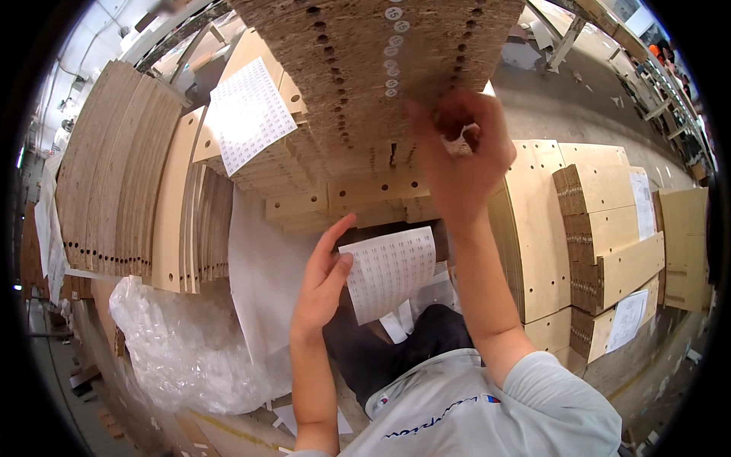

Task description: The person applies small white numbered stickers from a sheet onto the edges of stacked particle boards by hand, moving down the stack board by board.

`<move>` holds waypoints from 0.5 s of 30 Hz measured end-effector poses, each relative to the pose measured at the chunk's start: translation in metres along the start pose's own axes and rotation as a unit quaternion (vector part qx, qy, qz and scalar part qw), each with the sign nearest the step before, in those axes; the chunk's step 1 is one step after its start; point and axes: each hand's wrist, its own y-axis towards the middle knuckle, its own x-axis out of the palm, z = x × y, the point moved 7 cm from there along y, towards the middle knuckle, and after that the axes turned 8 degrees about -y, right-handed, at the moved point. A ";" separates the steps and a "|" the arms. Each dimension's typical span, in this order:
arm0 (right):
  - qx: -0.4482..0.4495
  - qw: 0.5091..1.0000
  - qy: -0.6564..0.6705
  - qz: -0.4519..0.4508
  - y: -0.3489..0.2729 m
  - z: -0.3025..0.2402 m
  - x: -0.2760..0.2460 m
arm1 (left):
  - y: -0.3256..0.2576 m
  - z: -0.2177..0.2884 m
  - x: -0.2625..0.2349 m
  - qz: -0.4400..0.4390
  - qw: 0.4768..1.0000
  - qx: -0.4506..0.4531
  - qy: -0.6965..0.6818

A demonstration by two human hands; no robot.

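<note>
Stacked drilled boards filled a workshop with a concrete floor; the left hand pinched a sticker sheet, the right hand pinched one sticker against the boards.

We are facing a board stack; a sticker sheet is sitting below it, another sheet lying upper left, plastic wrap lower left, boards right.

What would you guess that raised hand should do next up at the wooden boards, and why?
Probably press the small white sticker, pinched in the right hand, onto the next bare board edge in the stack of drilled boards. A column of round stickers already runs down the stack, ending near the fingertips, while the left hand holds the sticker sheet ready below.
</note>
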 end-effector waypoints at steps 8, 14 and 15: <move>0.206 0.839 0.205 -0.460 -0.087 0.022 -0.016 | -0.009 0.038 0.004 0.060 0.994 0.080 -0.048; 0.211 0.806 0.198 -0.517 -0.076 0.027 -0.035 | -0.018 0.047 0.013 0.102 0.979 0.165 0.061; 0.195 0.809 0.211 -0.513 -0.074 0.026 -0.036 | -0.017 0.049 0.018 0.083 0.981 0.169 0.053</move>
